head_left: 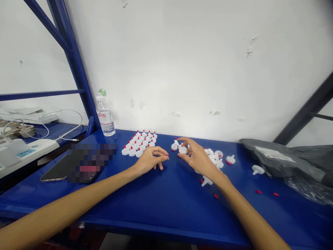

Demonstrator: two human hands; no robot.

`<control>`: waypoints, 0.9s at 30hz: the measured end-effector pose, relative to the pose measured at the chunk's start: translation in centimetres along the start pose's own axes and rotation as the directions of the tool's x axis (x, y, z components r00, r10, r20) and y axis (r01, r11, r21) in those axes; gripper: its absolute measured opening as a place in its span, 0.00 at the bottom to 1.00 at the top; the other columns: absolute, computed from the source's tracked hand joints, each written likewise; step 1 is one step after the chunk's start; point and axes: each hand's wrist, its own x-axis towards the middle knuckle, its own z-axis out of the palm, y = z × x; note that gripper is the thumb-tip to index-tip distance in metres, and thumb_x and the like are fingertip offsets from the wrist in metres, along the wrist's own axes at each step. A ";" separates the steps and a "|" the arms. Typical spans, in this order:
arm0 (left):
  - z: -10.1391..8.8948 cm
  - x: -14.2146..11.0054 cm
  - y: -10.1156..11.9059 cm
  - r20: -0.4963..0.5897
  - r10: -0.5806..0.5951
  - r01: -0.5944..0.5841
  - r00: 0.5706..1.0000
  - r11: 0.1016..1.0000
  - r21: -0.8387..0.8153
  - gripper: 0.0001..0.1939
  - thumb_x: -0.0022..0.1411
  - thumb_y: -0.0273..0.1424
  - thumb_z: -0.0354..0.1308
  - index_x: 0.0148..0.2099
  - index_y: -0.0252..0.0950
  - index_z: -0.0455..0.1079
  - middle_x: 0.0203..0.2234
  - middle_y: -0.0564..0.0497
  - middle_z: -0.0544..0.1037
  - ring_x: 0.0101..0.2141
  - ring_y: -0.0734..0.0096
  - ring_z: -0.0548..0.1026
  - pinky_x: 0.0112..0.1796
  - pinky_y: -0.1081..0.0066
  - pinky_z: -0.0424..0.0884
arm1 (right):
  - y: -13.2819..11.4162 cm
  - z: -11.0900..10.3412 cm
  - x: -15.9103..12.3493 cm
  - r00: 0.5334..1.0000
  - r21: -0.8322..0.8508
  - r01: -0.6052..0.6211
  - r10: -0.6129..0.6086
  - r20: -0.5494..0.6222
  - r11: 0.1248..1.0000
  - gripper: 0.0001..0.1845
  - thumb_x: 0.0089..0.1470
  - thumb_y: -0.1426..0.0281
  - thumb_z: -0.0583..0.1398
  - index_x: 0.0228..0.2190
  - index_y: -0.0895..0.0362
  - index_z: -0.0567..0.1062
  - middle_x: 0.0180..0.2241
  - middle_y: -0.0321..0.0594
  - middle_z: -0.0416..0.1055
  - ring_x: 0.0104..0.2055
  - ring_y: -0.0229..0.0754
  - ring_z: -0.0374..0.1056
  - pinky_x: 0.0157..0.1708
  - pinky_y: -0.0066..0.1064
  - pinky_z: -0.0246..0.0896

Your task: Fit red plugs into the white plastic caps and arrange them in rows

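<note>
My right hand (195,154) has its thumb and fingers round a white spout cap (182,150), with its round base facing me. Closed in a loose pinch, my left hand (151,159) hovers over the table; what its fingertips hold, if anything, is too small to make out. Just behind it, white spout caps with red tips (132,152) stand upright in close rows. Around and beyond my right hand lies a loose pile of white spout caps (213,158), some tipped over. A small red tip (216,196) lies nearer the front edge.
A water bottle (105,118) stands against the wall at the back left. Phones (56,168), partly blurred out, lie on the left of the blue table (156,205). Grey plastic bags (283,159) cover the right side. A power strip (28,152) with cables sits far left.
</note>
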 end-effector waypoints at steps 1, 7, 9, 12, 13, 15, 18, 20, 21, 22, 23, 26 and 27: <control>0.0 -0.1 0.0 -0.001 -0.001 0.001 1.000 0.999 -0.035 0.20 0.56 0.42 0.67 0.43 0.31 0.74 0.33 0.45 0.81 0.20 0.74 0.76 0.17 0.78 0.62 | -0.2 0.0 0.0 1.000 0.025 0.001 -0.002 0.027 1.000 0.28 0.56 0.70 0.63 0.57 0.45 0.66 0.46 0.40 0.70 0.37 0.42 0.72 0.42 0.40 0.70; -0.1 -0.5 0.1 0.018 -0.049 0.052 0.999 0.972 -0.228 0.21 0.59 0.42 0.66 0.47 0.32 0.76 0.41 0.42 0.81 0.23 0.79 0.75 0.19 0.80 0.59 | -1.3 0.0 -0.4 0.980 0.186 0.028 -0.063 0.186 0.982 0.34 0.53 0.70 0.66 0.59 0.43 0.64 0.45 0.37 0.72 0.45 0.42 0.72 0.48 0.37 0.68; -0.2 -0.6 0.2 0.027 -0.059 0.064 0.998 0.967 -0.245 0.21 0.59 0.42 0.66 0.48 0.32 0.77 0.42 0.42 0.81 0.24 0.79 0.75 0.20 0.80 0.59 | -1.4 0.1 -0.4 0.972 0.216 0.033 -0.082 0.219 0.976 0.35 0.53 0.71 0.66 0.60 0.43 0.63 0.45 0.37 0.74 0.48 0.42 0.72 0.50 0.38 0.66; -0.2 -0.5 0.2 0.040 -0.072 0.080 0.997 0.967 -0.243 0.22 0.58 0.43 0.67 0.48 0.32 0.78 0.42 0.41 0.81 0.24 0.78 0.76 0.20 0.79 0.58 | -1.2 0.3 -0.4 0.965 0.228 0.026 -0.084 0.249 0.973 0.37 0.52 0.70 0.67 0.60 0.43 0.62 0.46 0.37 0.74 0.46 0.42 0.72 0.50 0.38 0.67; -0.2 -0.5 0.2 0.043 -0.074 0.082 0.996 0.967 -0.240 0.22 0.58 0.43 0.67 0.48 0.32 0.78 0.42 0.41 0.81 0.24 0.77 0.76 0.20 0.79 0.58 | -1.1 0.4 -0.4 0.964 0.226 0.025 -0.084 0.253 0.974 0.37 0.52 0.70 0.67 0.60 0.43 0.62 0.46 0.37 0.75 0.45 0.42 0.72 0.50 0.38 0.67; -0.1 -0.5 0.1 0.049 -0.075 0.084 0.996 0.968 -0.237 0.22 0.58 0.44 0.67 0.48 0.33 0.78 0.42 0.41 0.81 0.23 0.77 0.76 0.20 0.79 0.58 | -1.0 0.4 -0.4 0.963 0.226 0.024 -0.084 0.257 0.974 0.37 0.52 0.70 0.67 0.61 0.43 0.62 0.46 0.38 0.75 0.44 0.41 0.73 0.50 0.39 0.67; -0.2 -0.4 0.0 0.061 -0.067 0.080 0.996 0.968 -0.236 0.22 0.58 0.43 0.67 0.48 0.33 0.78 0.41 0.41 0.81 0.23 0.78 0.76 0.20 0.79 0.58 | -1.2 0.4 -0.4 0.962 0.227 0.026 -0.086 0.259 0.974 0.37 0.53 0.69 0.67 0.61 0.43 0.61 0.46 0.37 0.75 0.45 0.42 0.73 0.50 0.39 0.67; -0.2 -0.4 -0.1 0.064 -0.059 0.072 0.996 0.970 -0.233 0.21 0.58 0.43 0.67 0.48 0.33 0.78 0.41 0.42 0.82 0.23 0.77 0.76 0.20 0.78 0.58 | -1.3 0.3 -0.4 0.962 0.226 0.029 -0.089 0.258 0.974 0.37 0.53 0.69 0.67 0.61 0.43 0.61 0.46 0.37 0.75 0.46 0.42 0.73 0.50 0.39 0.66; -0.2 -0.4 -0.1 0.066 -0.055 0.069 0.996 0.971 -0.231 0.21 0.58 0.43 0.67 0.48 0.34 0.78 0.41 0.42 0.82 0.24 0.77 0.76 0.20 0.78 0.58 | -1.4 0.2 -0.4 0.962 0.226 0.032 -0.091 0.258 0.974 0.37 0.53 0.69 0.67 0.61 0.43 0.61 0.46 0.37 0.75 0.46 0.42 0.73 0.50 0.39 0.66; -0.2 -0.4 -0.1 0.066 -0.053 0.067 0.996 0.971 -0.228 0.21 0.58 0.43 0.67 0.48 0.34 0.78 0.41 0.42 0.82 0.24 0.77 0.76 0.20 0.78 0.58 | -1.4 0.2 -0.4 0.962 0.226 0.035 -0.094 0.258 0.973 0.37 0.53 0.69 0.67 0.61 0.43 0.61 0.46 0.37 0.76 0.47 0.43 0.72 0.50 0.39 0.66; -0.2 -0.5 -0.1 0.065 -0.052 0.065 0.997 0.973 -0.223 0.21 0.58 0.43 0.67 0.48 0.34 0.78 0.40 0.42 0.82 0.24 0.77 0.76 0.20 0.78 0.58 | -1.5 0.2 -0.4 0.961 0.226 0.038 -0.097 0.258 0.973 0.37 0.53 0.69 0.67 0.61 0.43 0.61 0.46 0.38 0.76 0.47 0.43 0.73 0.49 0.39 0.66; -0.1 -0.4 -0.1 0.058 -0.052 0.063 0.997 0.978 -0.199 0.20 0.57 0.43 0.68 0.46 0.34 0.79 0.35 0.45 0.82 0.25 0.75 0.76 0.20 0.78 0.58 | -1.5 0.2 -0.4 0.960 0.218 0.038 -0.097 0.263 0.975 0.37 0.52 0.69 0.67 0.61 0.44 0.61 0.45 0.38 0.76 0.47 0.43 0.73 0.47 0.38 0.67; -0.1 -0.4 0.0 0.054 -0.054 0.063 0.997 0.979 -0.191 0.20 0.57 0.42 0.68 0.46 0.34 0.79 0.32 0.46 0.82 0.25 0.75 0.76 0.20 0.78 0.58 | -1.5 0.3 -0.4 0.960 0.216 0.036 -0.094 0.265 0.976 0.37 0.52 0.69 0.67 0.61 0.44 0.61 0.44 0.38 0.76 0.47 0.43 0.73 0.46 0.37 0.67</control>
